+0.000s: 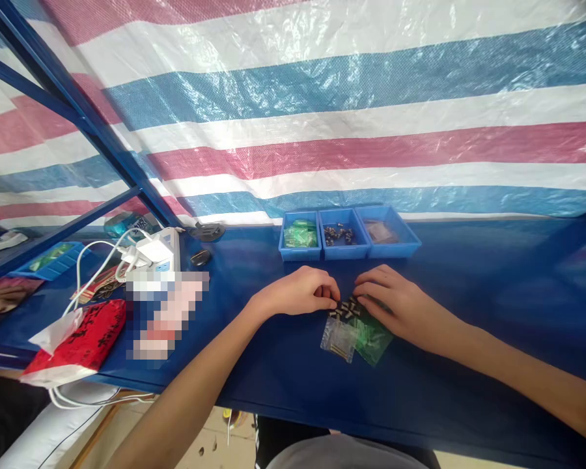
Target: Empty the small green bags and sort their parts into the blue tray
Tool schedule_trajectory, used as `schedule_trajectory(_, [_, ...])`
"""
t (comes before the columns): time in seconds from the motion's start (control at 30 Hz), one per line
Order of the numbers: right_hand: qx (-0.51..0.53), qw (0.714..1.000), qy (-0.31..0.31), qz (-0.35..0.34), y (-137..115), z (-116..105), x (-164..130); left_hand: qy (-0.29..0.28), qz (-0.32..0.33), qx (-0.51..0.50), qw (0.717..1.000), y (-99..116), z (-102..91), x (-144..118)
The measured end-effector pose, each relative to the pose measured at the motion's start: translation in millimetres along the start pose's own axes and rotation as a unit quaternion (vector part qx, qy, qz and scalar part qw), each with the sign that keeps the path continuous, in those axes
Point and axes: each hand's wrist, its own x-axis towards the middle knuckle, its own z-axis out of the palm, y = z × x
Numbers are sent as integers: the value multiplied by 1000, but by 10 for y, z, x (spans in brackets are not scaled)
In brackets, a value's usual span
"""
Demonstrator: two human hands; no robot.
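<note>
A small pile of short dark-and-silver metal fittings (346, 309) lies on the blue table between my hands. My left hand (308, 291) is at the pile's left edge, fingers curled and thumb tip close to the index finger; anything held there is too small to make out. On the right, my right hand (389, 296) has its fingers stretched and slightly apart, the fingertips beside the fittings and over a green plastic bag (374, 339). A clear small bag (339, 339) holding thin brass-coloured pieces lies left of the green one, partly touching it.
Behind my hands stand three joined blue bins: one with green bags (300, 233), one with metal fittings (344, 236), one with clear bags (381, 232). Leftward are a power strip (168, 251) with cables, a red tissue pack (90, 342) and another person's hand (2, 298).
</note>
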Motion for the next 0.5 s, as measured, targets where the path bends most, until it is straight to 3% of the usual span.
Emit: schedule_trajectory(0.5, [-6,1000,13,-23,-11,7,-14,-2,-23,4,1000,-5,21,25])
